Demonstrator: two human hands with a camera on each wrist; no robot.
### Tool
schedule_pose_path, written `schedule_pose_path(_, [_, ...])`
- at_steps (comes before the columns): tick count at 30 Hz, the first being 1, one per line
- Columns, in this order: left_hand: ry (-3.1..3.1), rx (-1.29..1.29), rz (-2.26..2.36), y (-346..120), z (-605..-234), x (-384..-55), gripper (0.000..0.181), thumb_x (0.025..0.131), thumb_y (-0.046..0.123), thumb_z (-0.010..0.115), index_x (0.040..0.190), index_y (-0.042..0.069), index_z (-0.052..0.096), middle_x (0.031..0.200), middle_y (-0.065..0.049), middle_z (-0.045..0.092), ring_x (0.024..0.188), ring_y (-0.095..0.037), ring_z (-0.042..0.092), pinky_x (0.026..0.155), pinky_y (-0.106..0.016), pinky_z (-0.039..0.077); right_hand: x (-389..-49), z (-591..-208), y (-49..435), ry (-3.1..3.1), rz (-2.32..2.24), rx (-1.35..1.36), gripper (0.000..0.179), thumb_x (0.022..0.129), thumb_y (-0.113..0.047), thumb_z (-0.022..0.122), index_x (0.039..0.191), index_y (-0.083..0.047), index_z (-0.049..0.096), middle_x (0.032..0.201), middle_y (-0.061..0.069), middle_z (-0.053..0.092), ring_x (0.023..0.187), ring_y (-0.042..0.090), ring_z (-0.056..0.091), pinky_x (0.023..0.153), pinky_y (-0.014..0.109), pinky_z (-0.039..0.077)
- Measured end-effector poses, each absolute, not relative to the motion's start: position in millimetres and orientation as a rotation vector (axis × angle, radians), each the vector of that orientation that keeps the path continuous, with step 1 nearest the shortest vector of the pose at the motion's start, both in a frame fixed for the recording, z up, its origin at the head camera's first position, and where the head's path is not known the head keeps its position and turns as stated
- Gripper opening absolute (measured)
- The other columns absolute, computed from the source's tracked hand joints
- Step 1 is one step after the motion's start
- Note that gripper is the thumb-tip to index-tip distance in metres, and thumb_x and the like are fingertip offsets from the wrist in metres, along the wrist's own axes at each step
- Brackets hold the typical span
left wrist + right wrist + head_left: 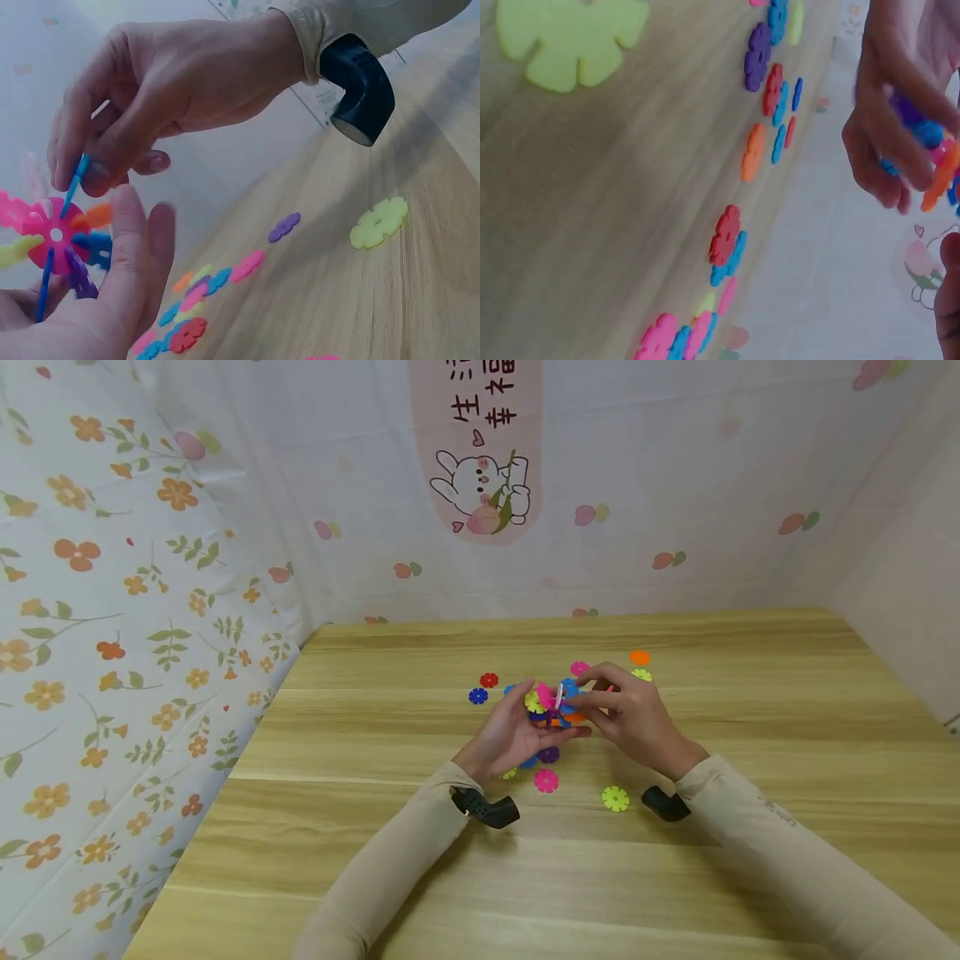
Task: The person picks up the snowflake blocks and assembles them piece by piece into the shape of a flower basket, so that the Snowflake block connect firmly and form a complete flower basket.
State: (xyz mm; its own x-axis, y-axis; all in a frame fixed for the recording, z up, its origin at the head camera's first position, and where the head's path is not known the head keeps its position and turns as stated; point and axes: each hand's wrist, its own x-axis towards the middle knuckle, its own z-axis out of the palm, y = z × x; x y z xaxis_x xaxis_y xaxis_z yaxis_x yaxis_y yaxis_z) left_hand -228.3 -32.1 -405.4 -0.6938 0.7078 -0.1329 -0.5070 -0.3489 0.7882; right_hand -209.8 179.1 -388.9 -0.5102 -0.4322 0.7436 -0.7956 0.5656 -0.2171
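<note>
My left hand (504, 737) holds a cluster of interlocked notched plastic discs (545, 697) between thumb and fingers, above the table. In the left wrist view a pink disc (40, 227) forms its middle, with yellow, orange, purple, blue and clear-looking discs slotted around the rim. From the other side, my right hand (637, 718) pinches a light blue disc (76, 180) between thumb and fingertips, its lower edge at the pink disc's rim. The right wrist view shows the left hand (892, 112) with part of the cluster (939, 180); its rest lies outside the frame.
Loose discs lie on the wooden table (375, 843): a yellow one (616, 798) and a pink one (547, 780) nearer me, a red one (489, 680) and a blue one (478, 696) left, an orange one (640, 657) at back right. A printed curtain (637, 485) hangs behind.
</note>
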Motion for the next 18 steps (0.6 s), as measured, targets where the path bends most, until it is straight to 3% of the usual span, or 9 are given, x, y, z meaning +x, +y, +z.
schedule_pose_path(5, [1.271,0.336,2.132,-28.6,-406.0,-227.1,0.049,0.109,0.042,0.031,0.140,0.006,0.042,0.150,-0.010,0.036,0.137,-0.035,0.048,0.120,-0.049,0.036,-208.2,-394.1,181.7,-2.179,0.780,1.027,0.023,0.068,0.010,0.085,0.082,-0.008,0.080,0.096,0.010,0.071,0.072,0.017,0.067,0.057,0.024,0.055])
schedule_pose_path(11, [1.447,0.482,2.125,-28.8,-407.6,-227.1,0.050,0.107,0.038,0.031,0.138,0.003,0.048,0.137,-0.004,0.047,0.135,-0.024,0.041,0.113,-0.066,0.036,-205.1,-398.4,184.5,-2.130,0.705,1.138,0.028,0.063,0.012,0.087,0.084,-0.005,0.080,0.090,0.007,0.077,0.081,0.023,0.075,0.065,0.033,0.060])
schedule_pose_path(14, [1.517,0.518,2.102,-30.1,-406.9,-227.4,0.050,0.105,0.040,0.032,0.136,0.006,0.050,0.134,-0.001,0.051,0.138,-0.021,0.039,0.110,-0.065,0.039,-203.8,-398.8,185.0,-2.092,0.643,1.206,0.010,0.079,-0.004,0.081,0.089,-0.005,0.080,0.093,0.006,0.077,0.083,0.023,0.075,0.070,0.035,0.061])
schedule_pose_path(16, [1.528,0.534,2.098,-30.9,-406.4,-227.6,0.050,0.106,0.040,0.030,0.137,0.005,0.050,0.133,0.000,0.052,0.136,-0.019,0.041,0.109,-0.064,0.041,-203.5,-398.7,184.8,-2.075,0.647,1.221,0.013,0.087,-0.017,0.073,0.091,-0.006,0.080,0.094,0.007,0.077,0.083,0.023,0.075,0.070,0.034,0.061])
schedule_pose_path(18, [1.513,0.543,2.090,-31.7,-406.5,-228.2,0.054,0.107,0.040,0.026,0.140,0.003,0.047,0.131,-0.001,0.053,0.130,-0.018,0.046,0.109,-0.064,0.041,-203.6,-398.1,184.8,-2.088,0.725,1.186,0.014,0.088,-0.017,0.072,0.090,-0.006,0.080,0.093,0.008,0.076,0.080,0.021,0.074,0.067,0.029,0.060])
